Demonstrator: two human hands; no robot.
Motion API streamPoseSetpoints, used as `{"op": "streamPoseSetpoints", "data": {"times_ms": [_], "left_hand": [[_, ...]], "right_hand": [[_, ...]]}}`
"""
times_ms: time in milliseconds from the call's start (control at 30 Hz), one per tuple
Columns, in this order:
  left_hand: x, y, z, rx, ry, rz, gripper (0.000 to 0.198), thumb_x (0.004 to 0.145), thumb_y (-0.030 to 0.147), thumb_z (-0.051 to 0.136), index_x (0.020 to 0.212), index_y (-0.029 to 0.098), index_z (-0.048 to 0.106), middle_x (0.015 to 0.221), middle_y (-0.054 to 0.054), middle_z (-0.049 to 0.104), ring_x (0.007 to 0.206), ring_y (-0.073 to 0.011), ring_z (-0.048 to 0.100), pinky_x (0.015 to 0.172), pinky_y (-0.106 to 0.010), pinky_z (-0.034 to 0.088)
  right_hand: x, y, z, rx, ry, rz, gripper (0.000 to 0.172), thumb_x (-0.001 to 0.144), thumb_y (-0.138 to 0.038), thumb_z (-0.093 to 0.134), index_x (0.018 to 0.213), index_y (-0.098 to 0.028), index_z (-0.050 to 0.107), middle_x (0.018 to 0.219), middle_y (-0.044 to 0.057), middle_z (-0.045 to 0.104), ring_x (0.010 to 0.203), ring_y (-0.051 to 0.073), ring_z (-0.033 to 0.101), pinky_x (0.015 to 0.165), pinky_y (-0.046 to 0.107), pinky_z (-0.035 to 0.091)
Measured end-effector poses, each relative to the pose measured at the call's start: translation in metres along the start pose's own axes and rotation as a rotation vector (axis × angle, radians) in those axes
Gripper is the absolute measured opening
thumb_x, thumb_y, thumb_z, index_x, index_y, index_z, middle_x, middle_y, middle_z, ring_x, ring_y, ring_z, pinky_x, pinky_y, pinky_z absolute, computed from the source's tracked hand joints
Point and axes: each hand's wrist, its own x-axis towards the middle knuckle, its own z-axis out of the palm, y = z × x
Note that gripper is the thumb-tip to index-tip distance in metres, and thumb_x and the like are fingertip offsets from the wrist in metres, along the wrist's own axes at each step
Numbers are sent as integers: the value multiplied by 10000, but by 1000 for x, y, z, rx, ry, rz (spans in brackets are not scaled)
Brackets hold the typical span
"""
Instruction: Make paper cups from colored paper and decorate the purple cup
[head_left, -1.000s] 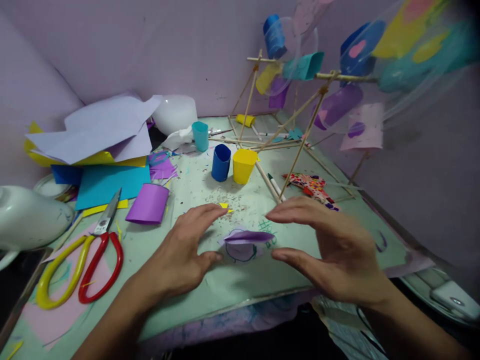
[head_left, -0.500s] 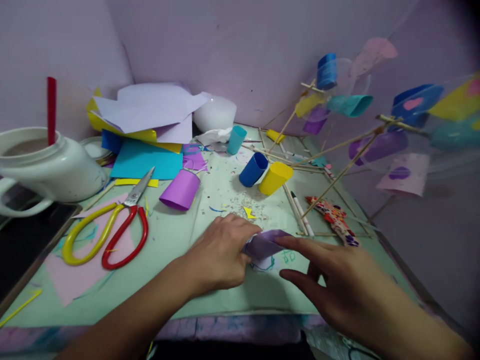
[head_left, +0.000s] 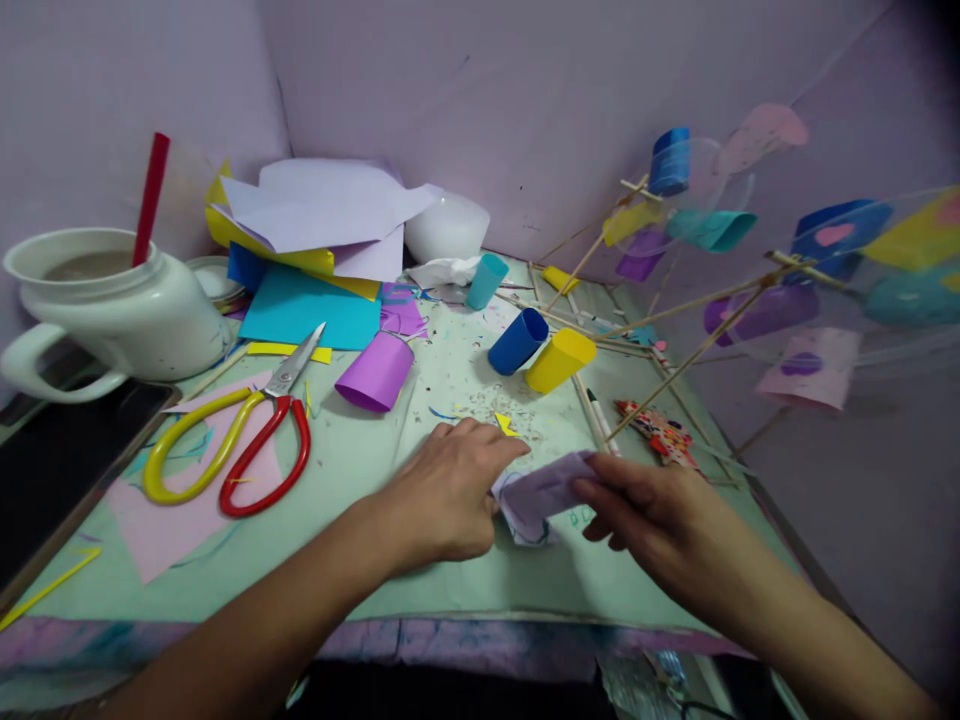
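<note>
A folded lilac piece of paper (head_left: 551, 487) with dark curved lines drawn on its lower layer lies between my hands, above the green table covering. My right hand (head_left: 645, 495) pinches its upper right end, thumb below and fingers above. At its left end, my left hand (head_left: 450, 490) holds the paper down, thumb side against it, the index finger stretched over the sheet; the exact grip is partly hidden. Beyond my hands are a yellow paper tube (head_left: 561, 362), a blue paper tube (head_left: 517, 342), a purple paper tube (head_left: 376, 372) and a teal paper tube (head_left: 487, 282).
Scissors (head_left: 266, 425) with yellow and red handles lie left, near a white mug (head_left: 127, 310) and a dark phone-like slab (head_left: 67, 480). Coloured paper sheets (head_left: 322, 210) are stacked behind. At right stands a stick frame (head_left: 694, 365) bearing paper cups. A marker (head_left: 602, 420) lies near it.
My right hand has closed on the paper's right end and lifted it slightly, opening the fold. My left index finger has come up off the sheet. The view has shifted a little.
</note>
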Motion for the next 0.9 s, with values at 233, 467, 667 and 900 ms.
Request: {"op": "streamPoseSetpoints", "data": {"times_ms": [233,467,667,900], "left_hand": [[2,9,-9,-697,111,-214,865,640,327,748,1405,191,366,1390,-143,462,1218,-335,458,979,-450,371],[8,14,8,-1339,207,-487,517,859,517,481,1281,219,495,1123,-89,576,943,-229,546,721,-329,450],[6,15,5,-1255,212,-465,588,805,594,539,1258,219,531,1255,-108,540,1128,-270,498,913,-363,369],[6,14,8,-1180,221,-455,582,722,593,638,1173,228,585,1307,-106,523,1234,-312,424,999,-417,300]], "right_hand": [[0,9,1,735,312,257,329,754,-473,683,854,-161,658,596,4,668,495,131,657,428,176,511],[-4,1,50,1246,338,334,383,664,-439,790,905,-156,697,698,20,704,502,101,649,393,139,482],[-8,3,62,1227,177,271,395,723,-450,744,976,-149,709,709,45,699,575,131,673,420,156,504],[-11,3,58,1245,-93,274,567,733,-528,699,1145,-145,628,682,45,691,573,152,677,414,181,520]]}}
